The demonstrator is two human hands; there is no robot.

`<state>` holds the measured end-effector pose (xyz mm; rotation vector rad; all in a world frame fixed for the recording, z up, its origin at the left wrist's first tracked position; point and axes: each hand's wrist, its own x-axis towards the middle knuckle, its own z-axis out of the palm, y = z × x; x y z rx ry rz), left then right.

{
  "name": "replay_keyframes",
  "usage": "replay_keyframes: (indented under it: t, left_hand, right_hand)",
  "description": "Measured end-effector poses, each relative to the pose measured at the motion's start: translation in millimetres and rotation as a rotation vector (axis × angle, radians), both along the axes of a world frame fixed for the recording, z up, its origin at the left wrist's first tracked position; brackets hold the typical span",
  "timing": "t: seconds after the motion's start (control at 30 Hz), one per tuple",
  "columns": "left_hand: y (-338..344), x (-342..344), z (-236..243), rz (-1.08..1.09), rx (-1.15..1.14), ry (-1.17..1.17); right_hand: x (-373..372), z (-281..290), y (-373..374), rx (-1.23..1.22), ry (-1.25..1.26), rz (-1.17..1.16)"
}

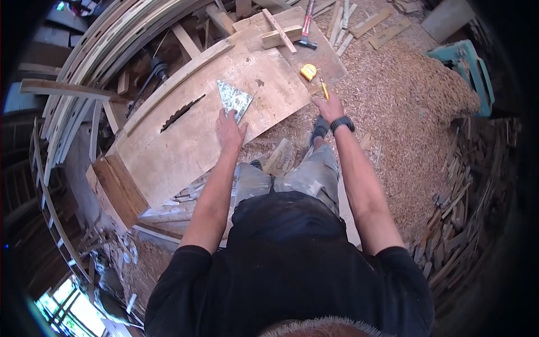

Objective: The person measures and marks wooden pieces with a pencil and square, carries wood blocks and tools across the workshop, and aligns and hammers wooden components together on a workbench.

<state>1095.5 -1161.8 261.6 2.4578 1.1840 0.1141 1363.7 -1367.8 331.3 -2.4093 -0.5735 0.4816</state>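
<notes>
My left hand (pixel 229 132) grips the near end of a flat, speckled grey-white piece (pixel 234 96) with angled corners. That piece lies on the wooden workbench top (pixel 185 143), between a jagged dark slot and the bench's near edge. In my right hand (pixel 329 108) is a yellow pencil (pixel 324 89), its tip pointing away from me over the bench's right corner. A yellow tape measure (pixel 308 71) rests just beyond the pencil. My right wrist wears a dark watch (pixel 342 123).
A hammer (pixel 307 28) and two crossed wood pieces (pixel 278 35) lie at the far end of the bench. Long boards (pixel 84 73) are stacked at the left. Sawdust (pixel 393 95) covers the floor, with scrap wood (pixel 449 236) piled at the right and a turquoise frame (pixel 463 64) beyond.
</notes>
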Motion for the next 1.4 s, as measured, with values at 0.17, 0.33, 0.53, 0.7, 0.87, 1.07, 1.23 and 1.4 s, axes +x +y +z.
replay_keyframes:
  t: [0.17, 0.33, 0.53, 0.7, 0.87, 1.07, 1.23, 1.4]
  left_hand:
    - [9.8, 15.4, -5.7, 0.045, 0.024, 0.000]
    - [1.3, 29.0, 0.3, 0.189, 0.031, 0.081]
    - [-20.1, 95.3, 27.0, 0.459, -0.151, 0.456]
    - [-30.7, 117.0, 8.9, 0.604, -0.189, 0.510]
    - [-41.1, 115.4, -11.5, 1.119, -0.493, -0.284]
    - [-26.1, 212.8, 59.8, 1.049, -0.669, -0.864]
    - [0.6, 263.7, 58.5, 0.684, -0.304, -0.561]
    - [14.8, 316.1, 61.1, 0.869, -0.807, -0.524]
  right_hand:
    - [76.1, -34.9, 55.5, -0.119, -0.139, 0.274]
    - [107.3, -59.1, 79.1, -0.274, -0.103, 0.605]
    - [162.3, -76.5, 57.9, -0.066, 0.122, 0.659]
    - [273.7, -81.2, 79.0, 0.265, 0.390, 0.292]
    - [343.8, -43.0, 155.1, 0.182, 0.136, 0.620]
    - [369.0, -41.3, 204.0, -0.072, -0.388, 1.215]
    - [336.6, -49.4, 235.2, -0.332, -0.577, 1.492]
    - [335.9, -23.7, 246.4, -0.418, -0.436, 1.583]
